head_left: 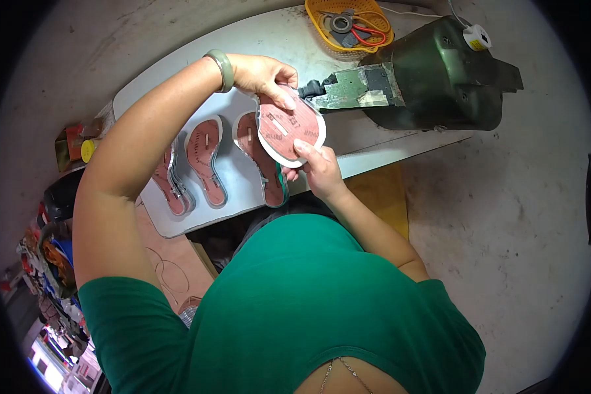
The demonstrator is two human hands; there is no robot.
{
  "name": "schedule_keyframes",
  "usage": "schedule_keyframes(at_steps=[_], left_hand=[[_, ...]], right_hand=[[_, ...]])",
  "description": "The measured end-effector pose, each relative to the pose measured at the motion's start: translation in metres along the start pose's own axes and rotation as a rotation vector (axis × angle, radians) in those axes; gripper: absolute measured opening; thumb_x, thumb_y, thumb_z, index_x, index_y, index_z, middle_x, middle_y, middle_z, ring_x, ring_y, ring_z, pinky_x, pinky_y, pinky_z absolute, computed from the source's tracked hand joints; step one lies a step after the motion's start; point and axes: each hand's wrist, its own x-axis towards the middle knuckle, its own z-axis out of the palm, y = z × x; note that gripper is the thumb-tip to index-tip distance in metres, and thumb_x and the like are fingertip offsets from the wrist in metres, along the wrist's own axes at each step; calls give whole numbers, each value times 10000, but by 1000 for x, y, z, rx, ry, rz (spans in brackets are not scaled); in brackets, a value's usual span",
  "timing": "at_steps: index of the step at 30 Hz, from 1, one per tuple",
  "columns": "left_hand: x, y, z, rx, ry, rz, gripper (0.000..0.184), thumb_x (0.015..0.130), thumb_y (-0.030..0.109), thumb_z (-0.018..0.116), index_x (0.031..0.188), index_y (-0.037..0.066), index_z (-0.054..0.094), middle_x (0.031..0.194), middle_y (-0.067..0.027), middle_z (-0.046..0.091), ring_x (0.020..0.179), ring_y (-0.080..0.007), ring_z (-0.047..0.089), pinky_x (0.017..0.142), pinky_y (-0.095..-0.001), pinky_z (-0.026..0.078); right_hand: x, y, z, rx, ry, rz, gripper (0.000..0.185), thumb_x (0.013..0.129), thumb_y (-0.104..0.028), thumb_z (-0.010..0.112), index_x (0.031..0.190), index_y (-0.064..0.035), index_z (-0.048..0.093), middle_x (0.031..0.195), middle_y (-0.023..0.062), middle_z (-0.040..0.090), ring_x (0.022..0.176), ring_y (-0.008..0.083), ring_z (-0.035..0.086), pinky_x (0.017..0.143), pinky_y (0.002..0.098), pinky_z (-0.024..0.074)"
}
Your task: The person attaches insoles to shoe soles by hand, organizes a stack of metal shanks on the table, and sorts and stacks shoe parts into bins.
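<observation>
A reddish insole-shaped board with a pale rim (291,129) is held up between my two hands in front of the green machine. My left hand (267,75), with a bangle at the wrist, grips its upper end, close to the machine's dark tip. On its lower edge presses the thumb of my right hand (316,168), the fingers partly hidden beneath. Just left of the held piece lies a stack of similar red insole boards (266,169). Two more stacks, a middle one (205,154) and a left one (173,192), rest on the white table.
The dark green machine (440,75) stands at the table's right end, its arm (358,90) pointing left. A yellow basket (322,34) with tape and red-handled scissors sits behind. The white table's edge (171,231) runs in front of me. A yellow-lidded container (88,151) is at far left.
</observation>
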Motion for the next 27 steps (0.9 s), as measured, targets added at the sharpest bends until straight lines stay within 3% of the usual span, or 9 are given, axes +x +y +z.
schedule_keyframes(at_steps=[5, 8, 17, 21, 24, 27], left_hand=[[-8, -5, -6, -171, -37, 43, 385, 794, 282, 764, 1053, 58, 588, 903, 16, 594, 797, -79, 527, 704, -245, 461], [-12, -10, -7, -283, 2, 35, 358, 824, 247, 732, 1110, 75, 603, 897, 32, 598, 755, -51, 523, 641, -232, 464], [-43, 0, 10, -231, 152, -44, 359, 859, 236, 690, 1182, 108, 600, 874, 48, 603, 663, -5, 487, 494, -205, 417], [-50, -6, 29, -262, 234, -194, 373, 881, 216, 664, 1224, 92, 584, 952, 25, 619, 767, -35, 540, 618, -208, 479], [-48, -20, 48, -334, 406, 96, 396, 902, 193, 639, 1265, 57, 556, 1060, -5, 619, 928, -79, 566, 802, -233, 493], [-55, -14, 61, -397, 440, 75, 399, 914, 185, 626, 1274, 35, 546, 1117, -21, 607, 1008, -102, 555, 894, -255, 463]], right_hand=[[12, -11, 4, 3, 19, 24, 364, 966, -283, 486, 974, 58, 611, 739, 139, 657, 591, 163, 615, 548, 267, 501], [19, -18, 6, 2, 19, 69, 374, 969, -303, 485, 967, 49, 610, 729, 138, 656, 555, 156, 605, 521, 255, 486], [33, -30, 2, -70, 121, 49, 347, 954, -319, 530, 874, 3, 629, 656, 106, 636, 491, 133, 582, 459, 222, 438], [35, -35, -3, -106, 157, 61, 331, 942, -315, 560, 850, -6, 636, 639, 91, 631, 488, 127, 580, 452, 219, 430], [34, -40, -2, -148, 171, 86, 307, 935, -303, 577, 866, -10, 636, 659, 83, 639, 500, 119, 584, 466, 217, 430], [31, -34, -4, -168, 151, 62, 299, 933, -302, 581, 873, -14, 636, 680, 81, 648, 507, 115, 587, 478, 218, 433]])
